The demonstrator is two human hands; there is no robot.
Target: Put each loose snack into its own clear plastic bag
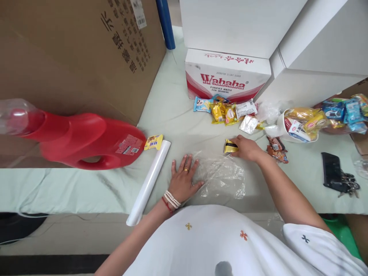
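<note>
My left hand (184,176) lies flat with its fingers spread on the left edge of a clear plastic bag (222,176) spread on the pale green cloth. My right hand (245,148) is closed on a small yellow and black snack packet (230,147) at the bag's far edge. A white roll (149,182) lies just left of my left hand. Several snack packets (225,111) lie in a heap beyond the bag.
A red detergent jug (86,140) lies on its side at the left, in front of a big brown carton (71,57). A Wahaha box (228,76) and white boxes (301,57) stand behind. A white bowl of snacks (299,126), a black wallet with keys (333,172) sit right.
</note>
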